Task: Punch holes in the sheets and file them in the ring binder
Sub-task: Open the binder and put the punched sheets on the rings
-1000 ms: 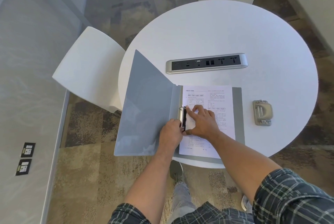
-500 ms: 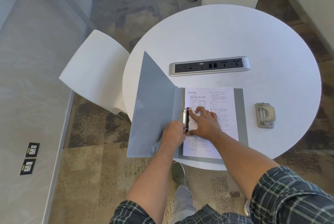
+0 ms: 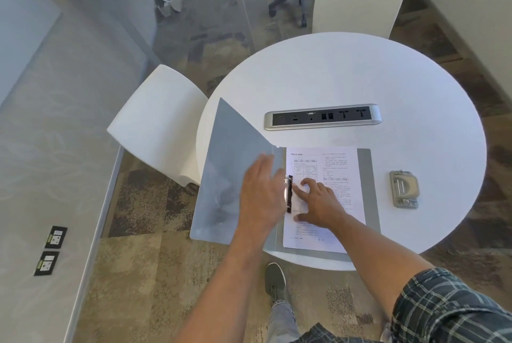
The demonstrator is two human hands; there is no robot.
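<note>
On the top sheet (image 3: pixel 327 193) a heading is printed, perhaps "NEXT INS"; the smaller text cannot be read. The sheet lies in one open grey ring binder (image 3: pixel 235 176) at the near edge of the round desk (image 3: pixel 360 79). The ring mechanism (image 3: pixel 289 194) is partly hidden by the blurred left hand (image 3: pixel 263 193), held flat and spread. The right hand (image 3: pixel 318 204) is pressed on the sheet, fingers splayed. One hole punch (image 3: pixel 404 189) sits to the right.

Sheets (image 3: pixel 332 165) in binder (image 3: pixel 238 148), hole punch (image 3: pixel 404 189) to right.
</note>
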